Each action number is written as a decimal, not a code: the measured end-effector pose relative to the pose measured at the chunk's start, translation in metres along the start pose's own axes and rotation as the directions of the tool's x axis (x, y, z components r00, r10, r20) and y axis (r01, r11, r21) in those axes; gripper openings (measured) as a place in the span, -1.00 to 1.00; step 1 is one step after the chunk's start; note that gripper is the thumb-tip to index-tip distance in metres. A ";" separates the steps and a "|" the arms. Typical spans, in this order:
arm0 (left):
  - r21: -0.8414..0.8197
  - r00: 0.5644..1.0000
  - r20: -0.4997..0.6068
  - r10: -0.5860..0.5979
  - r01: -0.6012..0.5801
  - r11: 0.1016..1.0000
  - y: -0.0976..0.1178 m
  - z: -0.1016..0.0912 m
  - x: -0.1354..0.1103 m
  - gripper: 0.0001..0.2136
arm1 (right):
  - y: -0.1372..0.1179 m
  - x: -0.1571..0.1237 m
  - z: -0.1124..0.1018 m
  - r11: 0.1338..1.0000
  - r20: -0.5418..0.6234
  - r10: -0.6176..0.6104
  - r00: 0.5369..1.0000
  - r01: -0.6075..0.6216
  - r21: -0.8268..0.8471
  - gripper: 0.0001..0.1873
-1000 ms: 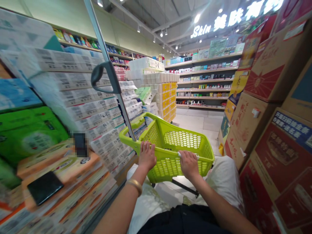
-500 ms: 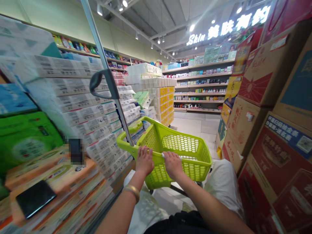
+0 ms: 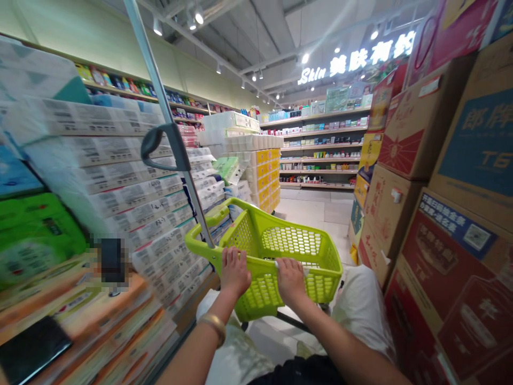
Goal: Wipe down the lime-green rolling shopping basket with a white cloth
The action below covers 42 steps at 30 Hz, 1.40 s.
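A lime-green rolling shopping basket (image 3: pixel 294 240) with perforated sides stands tilted before me, its inside partly visible. From its left end rises a metal pole with a grey loop handle (image 3: pixel 166 147). My left hand (image 3: pixel 235 271), a gold bangle on its wrist, is closed over the near rim close to the pole. Farther right on the same rim is my right hand (image 3: pixel 291 279), closed with its fingers bent over the edge. Small bits of a white wipe (image 3: pixel 276 264) show at its fingers; most of it is hidden under them.
Stacked tissue packs (image 3: pixel 132 176) rise on the left, with a dark flat device (image 3: pixel 34 350) lying on orange packs. Cardboard cartons (image 3: pixel 401 203) stand piled on the right. Ahead, an aisle floor (image 3: pixel 316 211) leads to product shelves (image 3: pixel 320 144).
My right hand has slid rightward along the basket rim, away from the left hand. My left hand stays on the rim near the pole. The view has shifted slightly to the right.
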<state>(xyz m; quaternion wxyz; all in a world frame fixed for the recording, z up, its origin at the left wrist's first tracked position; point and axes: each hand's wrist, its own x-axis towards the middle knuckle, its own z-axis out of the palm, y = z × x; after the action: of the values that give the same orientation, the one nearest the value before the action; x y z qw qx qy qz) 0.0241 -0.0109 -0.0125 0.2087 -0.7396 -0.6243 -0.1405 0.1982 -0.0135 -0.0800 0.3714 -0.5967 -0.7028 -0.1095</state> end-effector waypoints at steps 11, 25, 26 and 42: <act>0.012 0.999 -0.021 0.036 -0.036 0.999 -0.011 0.009 -0.007 -0.60 | -0.004 0.004 0.004 0.978 -0.002 -0.206 0.979 0.206 0.016 -0.65; 0.037 1.000 0.000 -0.012 0.012 0.999 0.006 -0.003 -0.010 -0.59 | 0.014 -0.016 0.001 0.998 -0.146 0.012 0.989 -0.002 0.064 -0.71; 0.038 1.000 -0.005 -0.013 0.013 0.999 0.007 -0.003 -0.011 -0.60 | -0.001 -0.011 0.004 0.996 -0.121 0.012 0.993 -0.002 0.087 -0.71; 0.050 0.998 -0.056 -0.025 0.028 0.998 0.001 -0.007 -0.013 -0.64 | 0.075 -0.036 -0.022 0.998 -0.184 0.028 0.982 -0.017 0.061 -0.71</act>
<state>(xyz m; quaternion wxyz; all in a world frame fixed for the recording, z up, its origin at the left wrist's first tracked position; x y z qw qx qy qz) 0.0232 -0.0258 -0.0128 0.2430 -0.7215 -0.6314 -0.1476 0.2764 -0.0341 -0.1097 0.4539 -0.5808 -0.6613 -0.1394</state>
